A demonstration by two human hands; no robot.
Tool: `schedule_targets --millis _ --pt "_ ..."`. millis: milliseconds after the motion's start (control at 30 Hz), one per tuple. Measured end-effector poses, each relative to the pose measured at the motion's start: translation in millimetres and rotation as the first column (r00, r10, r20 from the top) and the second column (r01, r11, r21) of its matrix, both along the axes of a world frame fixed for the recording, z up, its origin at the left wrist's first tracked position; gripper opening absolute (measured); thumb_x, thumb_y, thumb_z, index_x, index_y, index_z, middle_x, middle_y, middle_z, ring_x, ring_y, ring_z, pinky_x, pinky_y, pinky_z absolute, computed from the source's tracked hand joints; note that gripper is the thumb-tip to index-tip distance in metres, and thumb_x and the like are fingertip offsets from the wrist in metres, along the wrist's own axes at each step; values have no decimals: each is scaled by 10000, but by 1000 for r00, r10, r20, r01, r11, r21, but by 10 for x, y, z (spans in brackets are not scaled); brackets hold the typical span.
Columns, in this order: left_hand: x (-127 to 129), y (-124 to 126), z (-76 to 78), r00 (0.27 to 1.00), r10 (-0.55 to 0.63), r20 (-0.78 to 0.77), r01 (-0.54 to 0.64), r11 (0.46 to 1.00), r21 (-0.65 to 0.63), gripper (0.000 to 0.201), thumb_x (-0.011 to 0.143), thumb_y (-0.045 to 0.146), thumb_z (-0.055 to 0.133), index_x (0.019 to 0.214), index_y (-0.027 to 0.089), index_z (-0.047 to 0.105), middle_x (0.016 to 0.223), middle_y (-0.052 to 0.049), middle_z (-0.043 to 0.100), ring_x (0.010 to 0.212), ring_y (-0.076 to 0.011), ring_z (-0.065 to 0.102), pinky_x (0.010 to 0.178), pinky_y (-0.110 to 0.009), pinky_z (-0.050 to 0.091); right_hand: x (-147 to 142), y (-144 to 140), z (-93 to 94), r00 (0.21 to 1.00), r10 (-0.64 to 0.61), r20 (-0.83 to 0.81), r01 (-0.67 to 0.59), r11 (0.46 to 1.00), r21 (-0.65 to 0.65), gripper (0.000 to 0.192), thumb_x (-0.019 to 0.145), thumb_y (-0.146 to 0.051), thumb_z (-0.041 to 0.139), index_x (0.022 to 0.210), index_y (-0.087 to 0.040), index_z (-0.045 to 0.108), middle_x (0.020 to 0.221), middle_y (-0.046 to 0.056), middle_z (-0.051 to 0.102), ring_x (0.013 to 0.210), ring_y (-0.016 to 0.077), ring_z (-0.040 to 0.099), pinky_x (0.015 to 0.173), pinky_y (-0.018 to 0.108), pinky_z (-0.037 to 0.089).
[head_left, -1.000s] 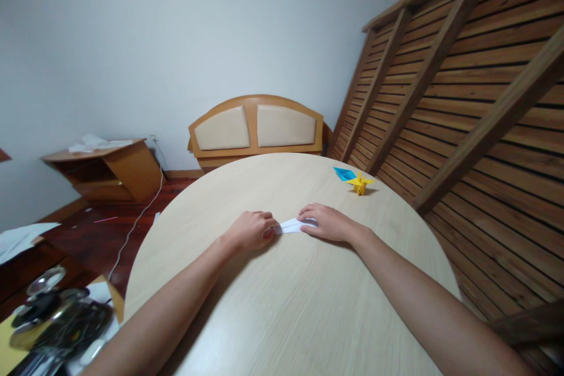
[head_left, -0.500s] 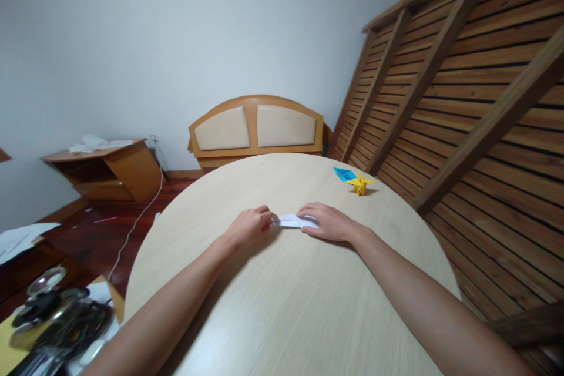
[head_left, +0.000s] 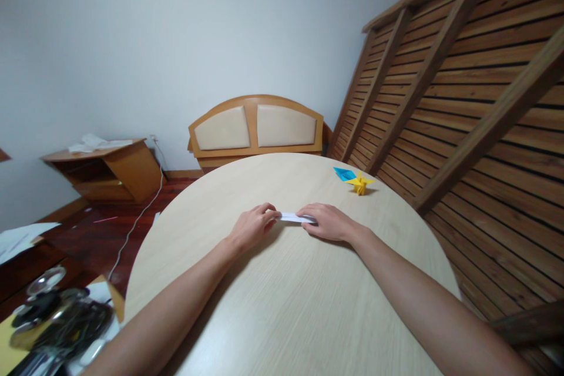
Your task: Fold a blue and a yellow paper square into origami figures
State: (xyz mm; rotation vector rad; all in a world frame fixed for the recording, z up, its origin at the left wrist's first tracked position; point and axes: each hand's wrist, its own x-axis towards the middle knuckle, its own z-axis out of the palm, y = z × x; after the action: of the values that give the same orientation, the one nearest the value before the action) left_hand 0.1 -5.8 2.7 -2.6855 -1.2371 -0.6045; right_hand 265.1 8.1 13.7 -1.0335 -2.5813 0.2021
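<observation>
A narrow folded white paper (head_left: 291,217) lies flat near the middle of the round pale wooden table (head_left: 286,305). My left hand (head_left: 253,227) pinches the paper's left tip with fingers curled. My right hand (head_left: 328,222) presses on its right end, fingers flat over it. Only a thin strip of the paper shows between the two hands.
A yellow origami figure (head_left: 361,183) and a blue folded paper (head_left: 344,174) sit at the table's far right. A slatted wooden frame (head_left: 462,106) leans along the right. A headboard (head_left: 255,128) stands behind the table. A low shelf (head_left: 106,167) and clutter (head_left: 57,311) are at left.
The white paper has been folded narrower, from a pointed wedge to a thin strip. My left hand shifted slightly forward; my right hand stayed on the paper's right end.
</observation>
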Motion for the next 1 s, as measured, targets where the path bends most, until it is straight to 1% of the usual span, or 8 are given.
schedule_targets --millis 133,267,367,567,733,833,1000 --pt "76 -27 18 996 73 -44 -74 997 -9 270 997 220 467 1174 242 670 1106 -58 690 930 -183 668 706 -257 544 -29 -9 21 999 -20 45 19 999 33 302 929 -278 534 1186 -219 682 1139 72 721 1047 232 641 900 321 434" --pt "126 -59 48 993 94 -67 -95 995 -8 273 995 194 470 1181 237 667 1086 -50 700 951 -193 659 722 -266 536 -73 -2 36 995 -31 92 25 997 68 280 948 -235 520 1166 -217 694 1097 79 733 1026 227 645 879 314 421" --pt "143 -74 58 992 93 -79 -93 996 6 254 1001 210 475 1161 237 671 1061 -52 703 946 -195 652 732 -271 531 -101 -6 59 992 -51 117 40 995 92 272 948 -191 517 1148 -215 700 1079 79 737 1001 220 651 862 306 419" --pt "161 -75 46 992 90 -84 -90 996 10 239 990 193 482 1130 217 673 1010 -55 710 918 -198 647 735 -284 530 -129 -30 104 988 -88 127 74 991 114 244 962 -181 513 1127 -207 692 1051 81 737 977 218 659 850 302 419" --pt "174 -87 37 996 78 -45 -78 997 1 288 946 138 487 1169 210 654 1003 -59 710 924 -198 646 760 -294 536 -145 -47 123 991 -75 110 61 991 122 234 973 -187 500 1136 -201 667 1054 83 728 975 223 658 858 310 418" --pt "176 -93 32 998 55 -28 -54 998 9 322 918 122 493 1191 202 644 1032 -67 710 941 -200 645 784 -303 541 -155 -60 136 992 -74 102 61 990 130 237 983 -183 474 1160 -202 630 1055 85 718 963 221 656 852 312 413" --pt "161 -76 2 1000 21 -14 -21 999 28 389 912 91 485 1263 207 606 1087 -74 708 961 -198 651 793 -309 550 -171 -63 136 981 -127 145 103 981 162 186 1014 -209 417 1103 -185 579 944 81 703 870 221 650 778 309 399"
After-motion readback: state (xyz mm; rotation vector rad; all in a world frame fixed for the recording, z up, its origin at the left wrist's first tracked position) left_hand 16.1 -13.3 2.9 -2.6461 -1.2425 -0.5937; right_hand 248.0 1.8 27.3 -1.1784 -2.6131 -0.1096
